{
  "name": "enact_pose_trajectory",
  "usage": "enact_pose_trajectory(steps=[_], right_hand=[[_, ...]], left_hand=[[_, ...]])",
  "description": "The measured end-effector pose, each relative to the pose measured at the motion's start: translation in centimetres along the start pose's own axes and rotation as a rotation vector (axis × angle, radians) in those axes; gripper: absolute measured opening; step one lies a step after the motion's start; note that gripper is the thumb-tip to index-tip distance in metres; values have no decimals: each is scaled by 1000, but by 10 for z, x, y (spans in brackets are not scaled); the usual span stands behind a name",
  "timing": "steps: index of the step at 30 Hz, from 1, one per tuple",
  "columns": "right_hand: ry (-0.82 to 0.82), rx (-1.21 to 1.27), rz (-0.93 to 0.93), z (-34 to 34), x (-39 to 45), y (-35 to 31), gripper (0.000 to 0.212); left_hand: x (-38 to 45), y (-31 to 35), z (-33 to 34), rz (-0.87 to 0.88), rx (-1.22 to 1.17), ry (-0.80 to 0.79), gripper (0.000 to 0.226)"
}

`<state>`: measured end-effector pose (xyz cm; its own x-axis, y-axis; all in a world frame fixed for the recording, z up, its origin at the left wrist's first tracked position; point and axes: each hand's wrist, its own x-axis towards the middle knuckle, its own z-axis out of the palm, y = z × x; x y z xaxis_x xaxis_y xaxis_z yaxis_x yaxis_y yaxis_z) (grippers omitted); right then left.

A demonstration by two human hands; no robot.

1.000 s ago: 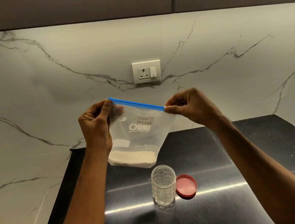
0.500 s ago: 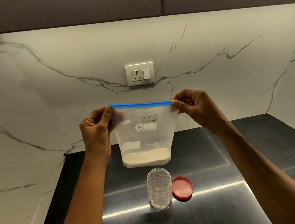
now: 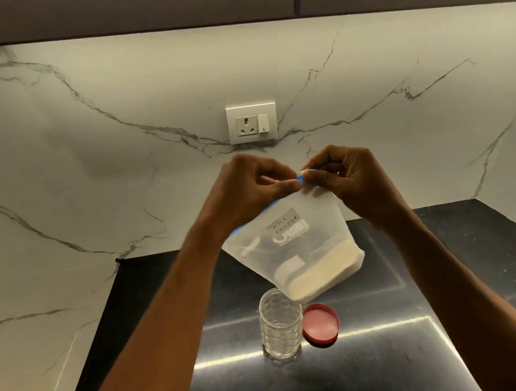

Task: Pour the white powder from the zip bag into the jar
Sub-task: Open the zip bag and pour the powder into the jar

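A clear zip bag point(image 3: 296, 243) with a blue zip strip and a handwritten label hangs tilted above the counter, white powder point(image 3: 327, 271) settled in its lower right corner. My left hand point(image 3: 248, 186) and my right hand point(image 3: 346, 176) pinch the bag's top edge close together, fingertips almost touching at the blue strip. Below the bag stands an open, clear, dimpled jar point(image 3: 281, 324) with nothing visible inside. Its red lid point(image 3: 320, 322) lies flat just right of the jar.
The black stone counter point(image 3: 449, 351) reflects a light strip. A marble backsplash with a white socket plate point(image 3: 252, 123) rises behind, and marble wall panels close in on the left and right. Dark cabinets hang overhead.
My hands have come together from the bag's two top corners to its right top end. The bag swung from hanging level to tilted, its bottom shifting right. Jar and lid have not moved.
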<state>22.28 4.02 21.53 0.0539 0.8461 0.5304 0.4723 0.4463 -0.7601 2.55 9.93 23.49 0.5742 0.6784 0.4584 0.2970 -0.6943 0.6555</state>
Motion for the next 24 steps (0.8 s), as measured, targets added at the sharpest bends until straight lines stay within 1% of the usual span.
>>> enact_pose_trajectory(steps=[2,4,8,11,14,15,16,18,19,21,24], right_hand=[[4,14,-11,-4,-3,-1,11],[23,34,-15,-9,-6,-1,10],[79,48,4,-17,-10,1,15],[95,105,42,-24,-15,12,36],[100,122,158,-30,-35,43,65],[131,166,209,-30,-46,57,73],[180,260,265,-28,-60,71,81],[247,544,366,-19,-89,101,98],[229,688,395,-12,-102,114,104],[140,859,412,7,-123,130,104],[102,915,455,34,-133,135,99]], left_hand=[[10,8,4,37,37,-7,25],[17,14,7,38,41,-33,28],[29,24,11,69,88,-100,16],[36,28,13,48,28,-138,18],[40,30,16,-2,-64,-128,17],[41,31,16,-14,-105,-119,15],[42,33,16,-21,-141,-109,14],[46,38,15,-32,-189,-97,15],[48,40,15,-43,-206,-93,15],[53,46,14,-61,-234,-93,12],[61,49,15,-77,-276,-98,3]])
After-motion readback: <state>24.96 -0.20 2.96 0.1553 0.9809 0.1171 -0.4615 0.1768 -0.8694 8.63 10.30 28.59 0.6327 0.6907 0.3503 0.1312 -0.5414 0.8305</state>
